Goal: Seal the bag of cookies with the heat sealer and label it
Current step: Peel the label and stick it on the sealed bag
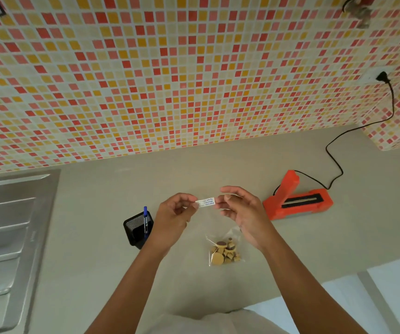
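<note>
Counter (93, 237): back edge open along wall. Obstacles: pen holder (137, 231) mid-left, cookie bag (224, 250) centre-front, heat sealer (297, 201) and cord (333, 150) right.

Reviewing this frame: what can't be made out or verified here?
- Writing on the label, pinched between left hand and right hand: too small to read in the head view.
- Whether the bag of cookies is sealed: its clear top edge is partly behind the right hand.
- Label's adhesive side: faces away, unseen.
- Sink drainboard: cut off by the left edge.
- Heat sealer: lid raised; any indicator light not visible.
</note>
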A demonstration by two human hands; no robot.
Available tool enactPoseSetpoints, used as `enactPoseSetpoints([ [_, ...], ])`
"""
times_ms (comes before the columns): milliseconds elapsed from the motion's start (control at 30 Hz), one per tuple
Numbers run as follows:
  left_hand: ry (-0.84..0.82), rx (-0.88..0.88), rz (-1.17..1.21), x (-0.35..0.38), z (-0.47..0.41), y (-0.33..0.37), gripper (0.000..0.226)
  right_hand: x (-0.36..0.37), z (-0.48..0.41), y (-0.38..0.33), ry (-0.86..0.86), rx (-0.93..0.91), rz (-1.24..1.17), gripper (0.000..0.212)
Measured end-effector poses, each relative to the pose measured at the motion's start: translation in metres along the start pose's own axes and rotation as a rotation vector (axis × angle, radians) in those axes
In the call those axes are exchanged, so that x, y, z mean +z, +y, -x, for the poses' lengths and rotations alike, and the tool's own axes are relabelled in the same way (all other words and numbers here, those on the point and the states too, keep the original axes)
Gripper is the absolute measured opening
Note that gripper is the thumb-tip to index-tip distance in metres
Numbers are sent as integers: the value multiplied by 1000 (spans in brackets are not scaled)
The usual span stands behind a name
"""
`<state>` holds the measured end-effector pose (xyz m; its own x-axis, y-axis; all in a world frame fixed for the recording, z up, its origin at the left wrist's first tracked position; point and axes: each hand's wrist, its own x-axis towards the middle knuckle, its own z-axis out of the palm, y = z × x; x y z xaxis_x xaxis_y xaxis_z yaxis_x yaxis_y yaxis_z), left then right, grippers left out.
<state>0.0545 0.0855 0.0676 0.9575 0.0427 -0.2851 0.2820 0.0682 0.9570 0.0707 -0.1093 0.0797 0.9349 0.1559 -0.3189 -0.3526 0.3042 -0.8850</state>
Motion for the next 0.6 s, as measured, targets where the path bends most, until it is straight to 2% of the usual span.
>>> enactPoseSetpoints([
  [200, 21, 10, 68, 19, -3, 10, 10, -11, -5, -15, -40, -56, 130, 24],
  [400, 97, 74, -21, 41, -4, 19, 10, -19, -14, -25, -30, -174, 223, 16],
  [533, 351, 418, -494, 57, 3, 22, 13, -27, -17, -36, -27, -227, 275, 16],
  [600, 354, 598, -656, 64, 8, 26, 11, -30, -16, -41, -37, -224, 297, 15],
])
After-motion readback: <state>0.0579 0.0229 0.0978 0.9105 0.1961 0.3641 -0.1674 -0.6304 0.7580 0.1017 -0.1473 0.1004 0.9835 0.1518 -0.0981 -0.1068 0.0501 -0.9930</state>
